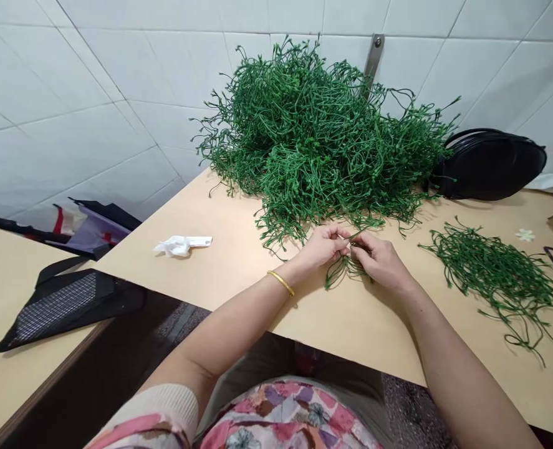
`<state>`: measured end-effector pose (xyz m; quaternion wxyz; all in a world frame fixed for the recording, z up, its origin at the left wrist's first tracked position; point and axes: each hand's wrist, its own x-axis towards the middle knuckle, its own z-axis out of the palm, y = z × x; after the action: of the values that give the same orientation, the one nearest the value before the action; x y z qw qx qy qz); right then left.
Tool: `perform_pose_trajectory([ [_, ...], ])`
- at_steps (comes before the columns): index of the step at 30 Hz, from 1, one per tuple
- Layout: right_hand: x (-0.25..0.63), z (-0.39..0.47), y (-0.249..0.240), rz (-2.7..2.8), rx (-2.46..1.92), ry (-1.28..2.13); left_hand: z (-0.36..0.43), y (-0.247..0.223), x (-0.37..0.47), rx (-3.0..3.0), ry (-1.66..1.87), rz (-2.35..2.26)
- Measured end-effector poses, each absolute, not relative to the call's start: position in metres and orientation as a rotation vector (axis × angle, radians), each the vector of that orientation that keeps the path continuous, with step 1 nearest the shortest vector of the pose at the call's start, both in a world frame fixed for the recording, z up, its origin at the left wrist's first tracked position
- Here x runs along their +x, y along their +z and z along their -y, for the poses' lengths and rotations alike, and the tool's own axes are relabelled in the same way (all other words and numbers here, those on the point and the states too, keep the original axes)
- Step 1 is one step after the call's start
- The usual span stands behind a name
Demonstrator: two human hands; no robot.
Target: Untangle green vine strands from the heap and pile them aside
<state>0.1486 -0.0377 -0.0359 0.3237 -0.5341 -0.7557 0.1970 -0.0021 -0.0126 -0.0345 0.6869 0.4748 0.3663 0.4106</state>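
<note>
Close together over the table, both my hands pinch a few thin green artificial stems [345, 269], whose loops hang down between them. My left hand [325, 245], below a gold bangle [280, 283], has thumb and fingertips closed on the stems. Its fingertips almost meet those of my right hand [381, 259], which is also closed on the stems. Just beyond the hands rises a large tangled heap of green artificial stems [323, 137] with small budded tips. A smaller, flatter pile of the same stems [495, 268] lies to the right of my right hand.
A black bag [491, 163] stands by the tiled wall [187, 62]. Crumpled white tissue [177, 246] lies on the left of the table [239, 274]. A small white flower [525, 235] sits at right. A black mesh item [61, 305] rests on the neighbouring table, across a gap.
</note>
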Motion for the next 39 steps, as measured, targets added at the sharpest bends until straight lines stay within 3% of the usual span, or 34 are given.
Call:
perform_pose_trajectory([
  [6,0.153,0.035,-0.04,2.069,-1.301,0.348,0.006,-0.048,-0.002,1.117,0.903,-0.879],
  [14,0.152,0.038,-0.038,1.593,-1.174,1.179,0.01,-0.033,-0.006,0.942,0.843,-0.892],
  [17,0.151,0.039,-0.036,1.473,-1.147,1.306,0.014,-0.027,-0.006,0.873,0.818,-0.871],
  [31,0.151,0.033,-0.038,1.453,-1.14,1.308,0.009,-0.035,-0.003,0.816,0.891,-0.721],
  [39,0.139,0.032,-0.043,1.626,-1.213,1.079,0.008,-0.038,-0.002,0.779,0.902,-0.768],
])
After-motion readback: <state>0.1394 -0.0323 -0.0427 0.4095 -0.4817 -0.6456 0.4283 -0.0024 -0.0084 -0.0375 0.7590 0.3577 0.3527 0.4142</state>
